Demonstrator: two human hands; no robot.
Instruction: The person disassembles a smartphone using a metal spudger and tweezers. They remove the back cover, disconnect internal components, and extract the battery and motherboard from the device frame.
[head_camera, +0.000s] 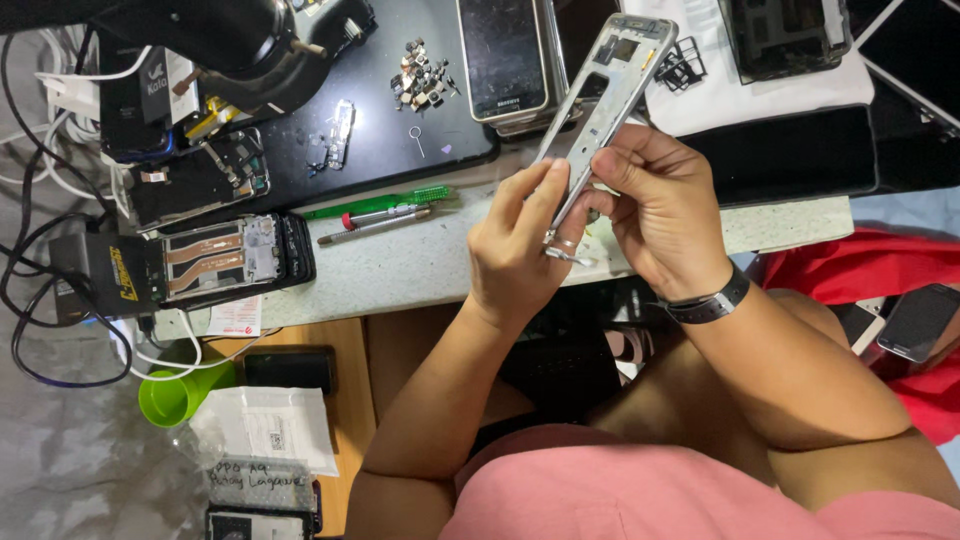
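A cluttered repair table with a pale speckled top fills the upper half of the frame, with a black mat laid across its middle. At the far left, cables loop around a black box. Just right of it lies an opened phone with its insides showing, and another opened phone sits above that. At lower left a green cup lies on its side beside a paper packet. On the mat is a heap of small parts; below it, at the mat's edge, lie a green tool and a grey screwdriver. A dark-screened phone rests at upper centre.

The left hand has its grip closed on tweezers, thumb and fingers pressed against the lower end of a silver frame. The right hand, with a black band on its wrist, pinches the frame's edge, holding it tilted above the table's front edge, centre-right. What the tweezers' tips touch is, I think, hidden.
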